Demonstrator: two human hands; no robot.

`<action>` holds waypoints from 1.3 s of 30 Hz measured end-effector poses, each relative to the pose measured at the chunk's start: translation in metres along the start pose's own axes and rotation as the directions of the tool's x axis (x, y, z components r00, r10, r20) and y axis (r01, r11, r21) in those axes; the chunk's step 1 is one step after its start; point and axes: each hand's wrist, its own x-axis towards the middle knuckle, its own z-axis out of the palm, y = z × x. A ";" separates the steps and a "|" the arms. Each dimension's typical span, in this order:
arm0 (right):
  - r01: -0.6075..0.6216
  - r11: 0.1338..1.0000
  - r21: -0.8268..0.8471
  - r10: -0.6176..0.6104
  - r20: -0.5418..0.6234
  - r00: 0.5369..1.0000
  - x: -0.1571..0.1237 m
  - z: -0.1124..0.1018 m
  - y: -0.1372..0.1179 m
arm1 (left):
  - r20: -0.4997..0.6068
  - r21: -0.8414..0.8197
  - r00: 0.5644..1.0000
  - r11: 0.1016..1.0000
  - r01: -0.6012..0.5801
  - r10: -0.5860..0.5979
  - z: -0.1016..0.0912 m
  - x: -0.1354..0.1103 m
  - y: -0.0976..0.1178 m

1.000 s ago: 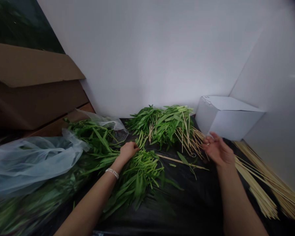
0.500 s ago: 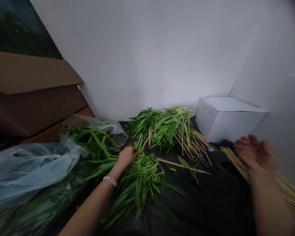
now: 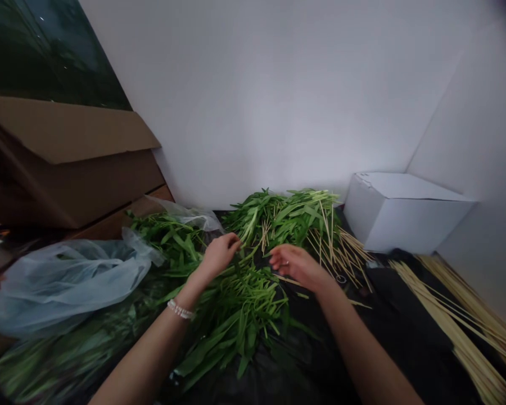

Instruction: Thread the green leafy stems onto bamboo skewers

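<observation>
On black sheeting [image 3: 383, 337] by white walls [image 3: 278, 84] lie greens [image 3: 236, 304].

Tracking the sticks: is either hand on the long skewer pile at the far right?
No: left hand and right hand are both at the greens in the middle, apart from that skewer pile.

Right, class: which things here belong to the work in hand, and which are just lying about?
In use: left hand, gripping loose greens; right hand, open beside them; skewered greens; bamboo skewers.
Lying about: white box; cardboard box; plastic bag; black sheet.
</observation>
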 end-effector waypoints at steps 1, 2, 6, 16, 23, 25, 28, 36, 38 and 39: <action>-0.039 0.999 -0.014 0.039 0.004 0.999 0.005 0.008 0.016 | -0.083 0.051 0.995 0.997 -0.056 0.060 0.001 -0.009 0.010; -0.056 0.998 -0.010 0.056 -0.020 0.998 0.008 0.013 0.030 | -0.134 0.130 0.980 0.983 -0.128 0.146 0.004 -0.019 0.020; -0.020 0.998 0.053 0.030 -0.190 0.981 0.008 0.022 0.060 | -0.038 0.303 0.889 0.853 -0.425 0.456 0.028 -0.048 0.041; 0.123 0.987 0.107 -0.051 -0.512 0.857 0.011 -0.004 0.046 | -0.203 0.326 0.941 0.925 -0.196 0.271 0.038 -0.061 -0.022; 0.204 0.965 0.164 -0.087 -0.533 0.842 0.010 -0.013 0.038 | -0.285 0.352 0.958 0.925 0.145 -0.042 0.018 -0.065 -0.078; 0.193 0.961 0.198 -0.063 -0.521 0.851 0.010 -0.010 0.038 | -0.368 0.270 0.926 0.944 0.191 -0.082 0.012 -0.068 -0.081; 0.162 0.952 0.260 -0.010 -0.500 0.866 0.009 -0.006 0.040 | -0.555 0.124 0.830 0.982 0.145 -0.053 0.004 -0.074 -0.070; 0.119 0.957 0.264 0.012 -0.446 0.895 0.008 0.003 0.046 | -0.582 0.128 0.741 0.937 -0.324 0.336 0.012 -0.086 -0.013; 0.109 0.957 0.270 0.020 -0.434 0.901 0.008 0.005 0.045 | -0.545 0.148 0.749 0.922 -0.357 0.377 0.019 -0.084 -0.008; 0.106 0.957 0.270 0.021 -0.429 0.903 0.007 0.006 0.045 | -0.533 0.152 0.755 0.921 -0.359 0.382 0.022 -0.082 -0.006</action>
